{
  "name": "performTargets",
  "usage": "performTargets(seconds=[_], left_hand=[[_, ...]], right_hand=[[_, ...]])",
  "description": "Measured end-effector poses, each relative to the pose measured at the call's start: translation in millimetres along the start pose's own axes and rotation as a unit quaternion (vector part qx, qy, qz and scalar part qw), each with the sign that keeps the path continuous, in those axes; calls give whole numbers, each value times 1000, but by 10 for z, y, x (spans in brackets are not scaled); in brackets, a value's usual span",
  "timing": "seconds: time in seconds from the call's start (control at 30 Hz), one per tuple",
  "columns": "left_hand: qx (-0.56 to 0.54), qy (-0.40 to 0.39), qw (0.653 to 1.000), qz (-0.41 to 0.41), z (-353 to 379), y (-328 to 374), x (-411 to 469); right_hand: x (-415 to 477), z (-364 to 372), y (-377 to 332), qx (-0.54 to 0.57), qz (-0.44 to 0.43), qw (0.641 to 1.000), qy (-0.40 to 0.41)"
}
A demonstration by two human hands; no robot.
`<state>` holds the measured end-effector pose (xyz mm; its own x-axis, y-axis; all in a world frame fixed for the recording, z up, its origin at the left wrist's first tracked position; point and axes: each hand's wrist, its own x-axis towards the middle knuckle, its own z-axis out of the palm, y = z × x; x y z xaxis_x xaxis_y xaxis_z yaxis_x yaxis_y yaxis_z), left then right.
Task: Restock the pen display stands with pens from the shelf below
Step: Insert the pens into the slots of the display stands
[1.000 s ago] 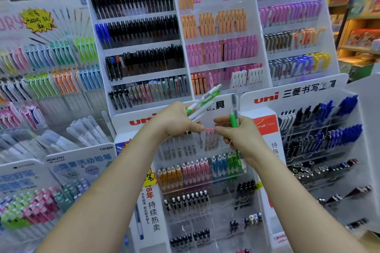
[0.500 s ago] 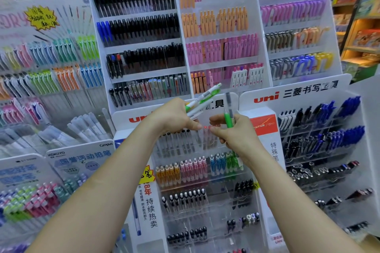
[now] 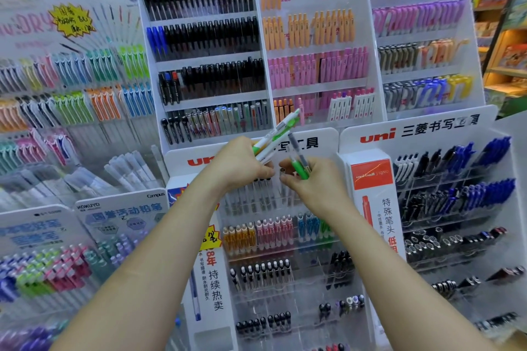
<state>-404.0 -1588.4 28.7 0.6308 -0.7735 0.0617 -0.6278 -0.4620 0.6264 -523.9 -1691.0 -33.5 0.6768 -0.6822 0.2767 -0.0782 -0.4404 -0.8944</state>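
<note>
While left hand (image 3: 239, 164) grips pens (image 3: 278, 134), right hand (image 3: 310, 179) pinches 1.

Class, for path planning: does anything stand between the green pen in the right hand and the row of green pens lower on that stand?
Nothing visible does. The green pen, pinched in the right hand, hangs in open air above the green row, which that wrist partly hides. The left hand holds its pen bundle aside.

The pens (image 3: 277, 135) are white-green, the single pen (image 3: 300, 169) green-grey
</note>
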Motion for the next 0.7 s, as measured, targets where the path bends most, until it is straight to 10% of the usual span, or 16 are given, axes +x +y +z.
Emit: performTargets(seconds=[0.43,0.57,0.7], left_hand=[[-31,44,998,15,38,-95,-119],[-246,47,968,15,15,-13,-272],[-456,0,889,30,134,92,-447]], right_hand=[[18,-21,-49,-184,2,982,-40],[-164,-90,-155,51,12,999,9],[-349,-168,-327,345,122,924,-107]])
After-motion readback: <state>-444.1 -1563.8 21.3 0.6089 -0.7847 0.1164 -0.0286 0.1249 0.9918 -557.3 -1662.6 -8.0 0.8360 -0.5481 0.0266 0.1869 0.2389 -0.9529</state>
